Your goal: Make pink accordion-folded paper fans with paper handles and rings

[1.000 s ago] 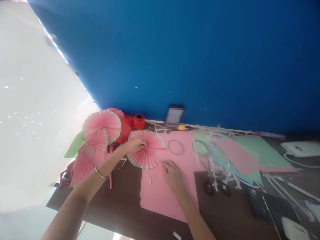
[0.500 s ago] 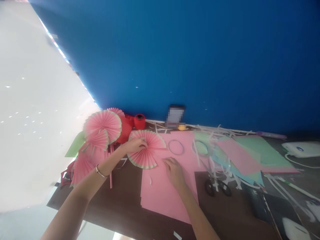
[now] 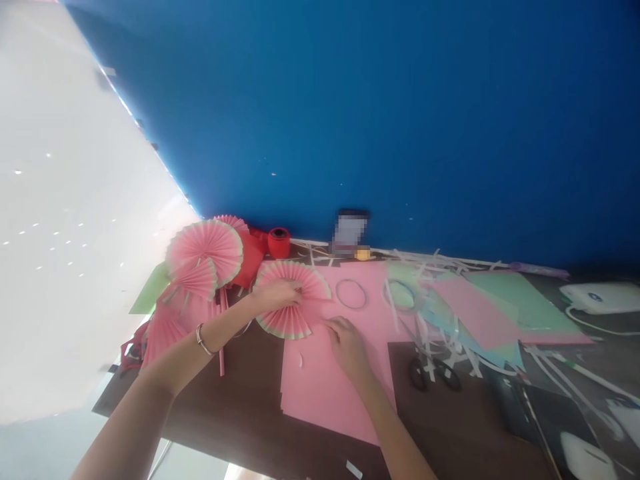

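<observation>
A pleated pink paper fan (image 3: 284,323) with a pale green edge is spread almost to a full circle, with a gap on its right side. My left hand (image 3: 277,295) lies across its middle, fingers drawn together on the folds near the centre. Just right of the fan, my right hand (image 3: 347,343) hovers low over or rests on pink paper sheets (image 3: 335,393). Its fingers are bent and pinched together; whatever they hold blends into the pink paper. More pleated fans (image 3: 207,250) are grouped at the left, beyond my left forearm.
Black-handled scissors (image 3: 447,375) lie right of the pink sheets, beside white paper scraps (image 3: 455,350). A red tape roll (image 3: 279,244) stands near the blue wall (image 3: 400,120). Bangle-like rings (image 3: 351,294) lie on the paper. Green sheets (image 3: 530,300) and a white device (image 3: 597,298) are at the right.
My left hand has slid slightly right across the fan's centre, and its fingers have lowered from a raised pinch. My right hand stays almost in place.
</observation>
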Tool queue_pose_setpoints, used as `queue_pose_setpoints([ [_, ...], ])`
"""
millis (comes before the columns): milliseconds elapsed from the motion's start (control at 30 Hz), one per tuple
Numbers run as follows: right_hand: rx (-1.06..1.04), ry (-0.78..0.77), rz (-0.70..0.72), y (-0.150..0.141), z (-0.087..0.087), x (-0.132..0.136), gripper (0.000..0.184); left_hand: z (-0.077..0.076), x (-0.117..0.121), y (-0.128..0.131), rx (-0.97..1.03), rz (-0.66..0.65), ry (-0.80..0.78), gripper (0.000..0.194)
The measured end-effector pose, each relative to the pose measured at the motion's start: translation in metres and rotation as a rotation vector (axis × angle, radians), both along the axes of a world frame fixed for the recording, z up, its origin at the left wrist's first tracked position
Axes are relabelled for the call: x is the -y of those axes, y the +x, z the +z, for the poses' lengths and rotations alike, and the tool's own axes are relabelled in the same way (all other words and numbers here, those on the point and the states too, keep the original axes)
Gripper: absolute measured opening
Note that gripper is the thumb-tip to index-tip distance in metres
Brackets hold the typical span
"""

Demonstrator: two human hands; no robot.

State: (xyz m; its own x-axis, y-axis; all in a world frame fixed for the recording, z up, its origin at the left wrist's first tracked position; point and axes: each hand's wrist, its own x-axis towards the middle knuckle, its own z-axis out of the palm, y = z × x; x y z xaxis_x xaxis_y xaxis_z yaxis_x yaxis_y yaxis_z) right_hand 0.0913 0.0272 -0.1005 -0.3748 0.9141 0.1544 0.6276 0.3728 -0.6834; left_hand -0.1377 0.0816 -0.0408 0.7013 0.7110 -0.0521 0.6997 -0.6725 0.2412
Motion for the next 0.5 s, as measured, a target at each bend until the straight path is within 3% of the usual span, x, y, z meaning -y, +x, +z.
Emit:
queue_pose_setpoints([
  [233,0.026,0.018,0.003,-0.001,0.001,0.001,0.035,-0.004,0.002,0.006,-0.138,-0.204,0.152,0.017],
  [500,0.011,-0.023,0.027,-0.001,0.004,0.001,0.035,-0.012,0.008,0.005,-0.205,-0.217,0.217,0.015],
])
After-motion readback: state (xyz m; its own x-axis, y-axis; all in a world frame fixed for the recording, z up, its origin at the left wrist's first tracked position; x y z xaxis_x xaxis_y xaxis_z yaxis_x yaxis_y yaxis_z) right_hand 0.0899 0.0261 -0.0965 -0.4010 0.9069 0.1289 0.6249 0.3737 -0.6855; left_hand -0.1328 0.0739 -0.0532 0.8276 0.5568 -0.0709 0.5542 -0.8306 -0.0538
